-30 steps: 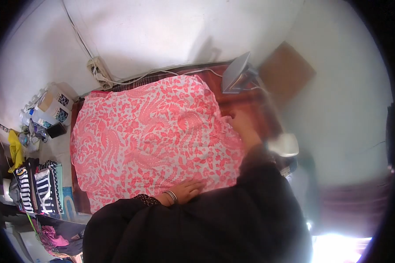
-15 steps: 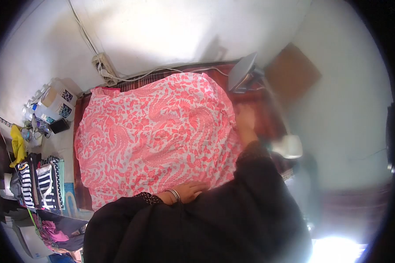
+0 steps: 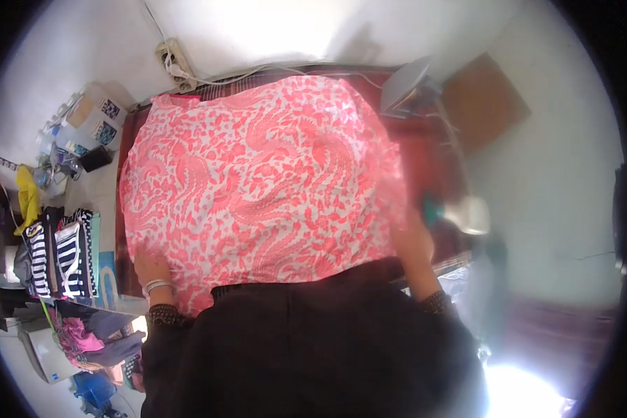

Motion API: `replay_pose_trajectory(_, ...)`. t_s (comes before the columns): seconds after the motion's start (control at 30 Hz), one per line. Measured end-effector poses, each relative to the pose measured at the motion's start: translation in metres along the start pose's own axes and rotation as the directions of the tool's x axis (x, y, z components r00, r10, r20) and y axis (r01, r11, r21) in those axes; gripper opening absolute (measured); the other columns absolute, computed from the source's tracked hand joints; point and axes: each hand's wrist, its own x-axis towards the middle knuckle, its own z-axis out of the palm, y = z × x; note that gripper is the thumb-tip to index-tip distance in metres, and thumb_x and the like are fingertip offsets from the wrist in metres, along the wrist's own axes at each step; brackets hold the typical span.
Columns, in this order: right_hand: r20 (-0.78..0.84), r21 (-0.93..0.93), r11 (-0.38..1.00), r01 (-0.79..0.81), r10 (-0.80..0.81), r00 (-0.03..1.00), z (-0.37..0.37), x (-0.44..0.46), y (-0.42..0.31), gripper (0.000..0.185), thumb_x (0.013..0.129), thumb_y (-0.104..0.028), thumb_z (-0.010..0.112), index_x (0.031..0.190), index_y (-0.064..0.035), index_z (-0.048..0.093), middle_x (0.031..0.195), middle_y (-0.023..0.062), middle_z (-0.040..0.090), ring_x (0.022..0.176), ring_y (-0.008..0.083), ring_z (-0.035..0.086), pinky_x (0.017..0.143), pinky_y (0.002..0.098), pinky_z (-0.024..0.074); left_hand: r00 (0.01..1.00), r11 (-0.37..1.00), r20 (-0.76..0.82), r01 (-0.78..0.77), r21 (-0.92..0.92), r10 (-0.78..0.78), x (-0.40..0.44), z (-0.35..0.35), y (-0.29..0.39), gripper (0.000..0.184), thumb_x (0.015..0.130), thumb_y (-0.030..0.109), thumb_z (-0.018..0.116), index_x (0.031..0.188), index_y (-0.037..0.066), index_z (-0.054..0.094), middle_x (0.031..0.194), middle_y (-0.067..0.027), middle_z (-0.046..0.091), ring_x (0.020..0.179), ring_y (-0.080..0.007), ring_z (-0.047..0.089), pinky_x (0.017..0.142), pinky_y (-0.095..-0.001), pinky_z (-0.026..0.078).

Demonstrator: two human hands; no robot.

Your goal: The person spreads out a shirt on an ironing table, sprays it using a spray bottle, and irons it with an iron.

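Observation:
A pink-and-white patterned cloth [image 3: 258,181] lies spread over a dark red plaid cover, with a few soft wrinkles. At its near left edge, my left hand [image 3: 153,269], wearing bangles, has its fingers closed on the fabric. My right hand [image 3: 414,244] grips the near right edge of the cloth; motion blurs its fingers and the fabric beside them. An iron [image 3: 405,89] stands on its heel at the back right, away from both hands. Just right of my right hand lies a white bottle [image 3: 469,214] with a teal top.
A power strip [image 3: 177,66] with a plugged-in white cord sits by the back wall. Left are white containers [image 3: 94,118], a dark phone-like object [image 3: 95,159] and folded striped clothes [image 3: 68,258]. A brown square board [image 3: 486,103] is at the right wall.
My left hand has moved from the cloth's near middle to its near left edge. My right hand has come back from near the iron to the near right edge. The view has shifted.

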Motion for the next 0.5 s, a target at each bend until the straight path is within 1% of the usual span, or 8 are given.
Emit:
replay_pose_trajectory(0.07,0.047,-0.028,0.995,-0.096,0.098,0.994,0.000,-0.012,0.002,0.062,0.081,-0.048,0.056,0.130,-0.0105,0.046,0.100,0.0224,0.065,0.095,0.0411,0.061,0.083,0.0483,0.0479,0.958,0.955,0.057,0.286,-0.078,-0.282,-0.013,-0.023,-0.020,0.060,0.082,0.035,0.061,0.126,-0.004,0.048,0.118,-0.0274,0.056,0.112,-0.0404,0.053,0.096,-0.0489,0.041)
replay_pose_trajectory(0.1,0.068,-0.036,0.993,-0.116,0.118,0.991,0.001,-0.014,0.010,0.059,0.081,-0.047,0.056,0.127,-0.0108,0.048,0.098,0.0217,0.066,0.093,0.0410,0.062,0.082,0.0489,0.0481,0.958,0.955,0.057,0.286,-0.073,-0.283,-0.017,-0.023,-0.027,0.060,0.082,0.035,0.061,0.126,-0.004,0.048,0.118,-0.0274,0.056,0.112,-0.0404,0.053,0.096,-0.0489,0.041)
replay_pose_trajectory(0.17,0.033,0.024,0.992,-0.121,0.120,0.992,0.007,-0.015,0.022,0.043,0.084,-0.042,0.055,0.115,-0.0114,0.054,0.092,0.0198,0.067,0.089,0.0410,0.063,0.078,0.0498,0.0485,0.770,0.678,0.312,0.638,-0.365,-0.556,-0.021,-0.019,-0.046,0.061,0.084,0.044,0.058,0.124,-0.001,0.052,0.113,-0.0253,0.060,0.106,-0.0391,0.057,0.092,-0.0464,0.044)
replay_pose_trajectory(0.2,0.029,0.025,0.993,-0.114,0.114,0.993,0.010,-0.014,0.021,0.043,0.084,-0.042,0.055,0.115,-0.0114,0.054,0.092,0.0198,0.067,0.089,0.0410,0.063,0.078,0.0498,0.0485,0.768,0.674,0.309,0.641,-0.368,-0.561,-0.019,-0.021,-0.052,0.061,0.084,0.044,0.058,0.124,-0.001,0.052,0.113,-0.0253,0.060,0.106,-0.0391,0.057,0.092,-0.0464,0.044)
replay_pose_trajectory(0.27,-0.110,0.104,0.984,-0.142,0.153,0.982,0.013,-0.014,0.018,0.029,0.088,-0.037,0.053,0.101,-0.0117,0.057,0.089,0.0193,0.067,0.084,0.0420,0.063,0.075,0.0507,0.0481,0.729,0.755,0.474,0.630,-0.182,-0.494,-0.015,-0.027,-0.063,0.055,0.084,0.045,0.056,0.116,0.000,0.059,0.107,-0.0247,0.063,0.100,-0.0392,0.060,0.088,-0.0444,0.046)
replay_pose_trajectory(0.4,-0.184,0.098,0.995,-0.036,0.053,0.981,0.014,0.006,0.055,0.023,0.089,-0.034,0.054,0.097,-0.0122,0.056,0.084,0.0182,0.067,0.080,0.0421,0.063,0.071,0.0508,0.0477,0.764,0.839,0.468,0.538,-0.080,-0.445,-0.034,-0.023,-0.084,0.049,0.084,0.043,0.054,0.105,-0.001,0.063,0.103,-0.0252,0.063,0.098,-0.0402,0.061,0.085,-0.0441,0.047)
replay_pose_trajectory(0.43,-0.195,0.079,0.997,0.018,-0.003,0.981,0.015,0.007,0.065,0.024,0.088,-0.035,0.055,0.095,-0.0118,0.055,0.082,0.0177,0.066,0.079,0.0411,0.063,0.070,0.0506,0.0475,0.822,0.898,0.440,0.435,-0.073,-0.362,-0.050,0.012,-0.107,0.046,0.084,0.040,0.054,0.102,-0.001,0.063,0.101,-0.0256,0.064,0.096,-0.0409,0.061,0.083,-0.0445,0.047)
replay_pose_trajectory(0.5,-0.193,-0.029,0.997,0.071,-0.075,0.978,0.019,0.002,0.079,0.026,0.086,-0.037,0.060,0.091,-0.0113,0.056,0.078,0.0162,0.066,0.076,0.0389,0.063,0.066,0.0489,0.0479,0.870,0.943,0.412,0.326,-0.066,-0.272,-0.059,0.011,-0.107,0.043,0.083,0.038,0.054,0.099,-0.001,0.063,0.099,-0.0260,0.064,0.093,-0.0416,0.062,0.081,-0.0449,0.048)
